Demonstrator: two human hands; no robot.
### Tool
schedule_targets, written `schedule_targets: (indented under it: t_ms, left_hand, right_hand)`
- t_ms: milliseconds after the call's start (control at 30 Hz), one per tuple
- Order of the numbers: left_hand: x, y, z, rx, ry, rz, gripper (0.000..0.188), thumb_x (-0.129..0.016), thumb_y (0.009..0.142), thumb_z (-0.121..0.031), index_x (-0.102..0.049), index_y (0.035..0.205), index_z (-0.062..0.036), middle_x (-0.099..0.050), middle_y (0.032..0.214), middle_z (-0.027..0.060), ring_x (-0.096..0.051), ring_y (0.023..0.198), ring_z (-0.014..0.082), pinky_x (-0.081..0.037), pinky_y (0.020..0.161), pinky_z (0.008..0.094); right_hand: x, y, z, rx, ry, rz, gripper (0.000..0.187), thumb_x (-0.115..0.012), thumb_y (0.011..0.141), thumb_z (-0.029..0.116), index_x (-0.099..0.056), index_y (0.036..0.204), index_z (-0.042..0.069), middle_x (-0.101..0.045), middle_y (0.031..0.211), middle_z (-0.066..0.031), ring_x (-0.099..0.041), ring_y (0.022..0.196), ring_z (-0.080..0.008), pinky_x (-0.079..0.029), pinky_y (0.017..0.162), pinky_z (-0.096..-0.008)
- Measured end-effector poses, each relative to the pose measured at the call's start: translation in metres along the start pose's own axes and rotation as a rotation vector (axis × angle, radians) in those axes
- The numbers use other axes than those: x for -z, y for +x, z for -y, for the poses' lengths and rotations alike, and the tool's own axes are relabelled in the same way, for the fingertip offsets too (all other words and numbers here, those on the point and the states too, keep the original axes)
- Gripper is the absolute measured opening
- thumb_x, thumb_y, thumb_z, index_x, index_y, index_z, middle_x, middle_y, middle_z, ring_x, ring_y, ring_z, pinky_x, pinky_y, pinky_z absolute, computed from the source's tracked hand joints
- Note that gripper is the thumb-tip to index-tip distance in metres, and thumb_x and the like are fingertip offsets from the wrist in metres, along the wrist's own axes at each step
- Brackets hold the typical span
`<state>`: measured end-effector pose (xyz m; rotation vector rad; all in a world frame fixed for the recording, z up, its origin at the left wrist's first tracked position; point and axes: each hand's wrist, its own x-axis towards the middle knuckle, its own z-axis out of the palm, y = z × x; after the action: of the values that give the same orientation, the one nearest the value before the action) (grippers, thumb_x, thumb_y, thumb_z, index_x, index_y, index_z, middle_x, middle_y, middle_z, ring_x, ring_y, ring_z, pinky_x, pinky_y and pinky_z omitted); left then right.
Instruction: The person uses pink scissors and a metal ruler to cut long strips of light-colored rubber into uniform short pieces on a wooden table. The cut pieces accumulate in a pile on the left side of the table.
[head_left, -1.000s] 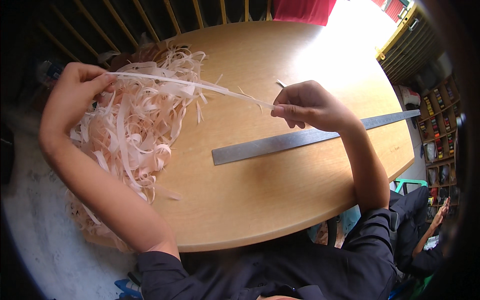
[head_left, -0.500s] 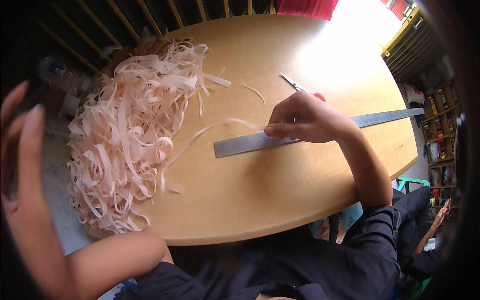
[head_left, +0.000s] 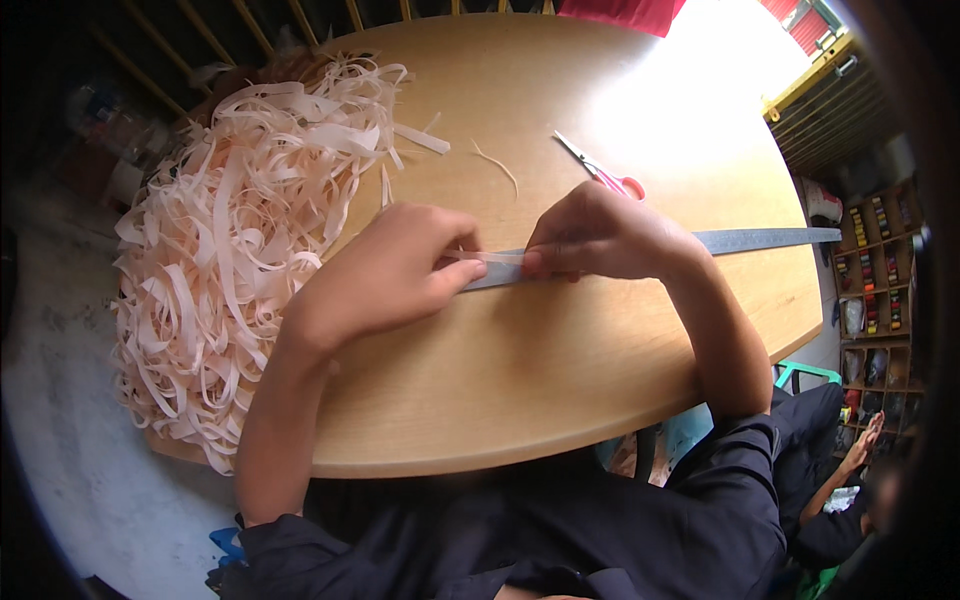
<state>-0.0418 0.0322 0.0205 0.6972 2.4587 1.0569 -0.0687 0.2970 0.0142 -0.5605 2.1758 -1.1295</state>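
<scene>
A thin, pale pink fabric strip (head_left: 503,257) runs between my hands, above a long metal ruler (head_left: 765,239). My left hand (head_left: 400,262) pinches one part of it between thumb and fingers. The strip's other part sits in the closed fingertips of my right hand (head_left: 612,238). Both hands partly cover the ruler, whose left end is hidden behind my left hand. Just beyond my right hand lie scissors (head_left: 602,172) with red and white handles.
A big heap of pale pink strips (head_left: 240,240) covers the table's left side. One loose thin strip (head_left: 497,166) lies left of the scissors. At right are a shelf with colourful spools (head_left: 875,270), a green stool (head_left: 805,372) and another person's hand (head_left: 868,440).
My left hand has come in from the far left edge to the ruler and taken hold of the strip. My right hand stays in nearly the same place with its pinch.
</scene>
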Motion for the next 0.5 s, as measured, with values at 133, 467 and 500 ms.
schedule_targets:
  t_ms: [133,467,500]
  left_hand:
    - [0.0,-0.015,0.005,0.033,-0.112,-0.051,0.024,-0.076,0.096,-0.02,-0.074,0.098,0.0039,-0.072,0.08,0.0142,-0.067,0.076,0.0167,-0.053,0.075,0.0323]
    - [0.01,-0.046,0.007,0.107,0.532,-0.392,0.03,-0.084,0.086,-0.021,-0.07,0.102,0.0009,-0.068,0.088,0.0171,-0.065,0.084,0.0339,-0.052,0.079,0.0428]
    - [0.009,-0.045,0.007,0.009,0.555,-0.451,0.029,-0.083,0.086,-0.019,-0.069,0.103,0.0001,-0.068,0.094,0.0178,-0.065,0.091,0.035,-0.051,0.083,0.0437]
  right_hand:
    - [-0.001,0.002,0.002,-0.178,0.075,-0.054,0.031,-0.087,0.088,0.03,-0.08,0.087,0.0,-0.072,0.069,-0.0041,-0.064,0.06,-0.0093,-0.048,0.055,-0.0264]
    - [-0.009,0.008,0.006,-0.233,-0.065,-0.081,0.029,-0.091,0.086,0.02,-0.075,0.08,-0.003,-0.075,0.07,-0.0071,-0.068,0.053,-0.0114,-0.051,0.048,-0.0247]
    - [-0.009,0.008,0.006,-0.238,-0.051,-0.079,0.029,-0.092,0.086,0.02,-0.075,0.081,-0.003,-0.075,0.07,-0.0076,-0.068,0.053,-0.0116,-0.051,0.048,-0.025]
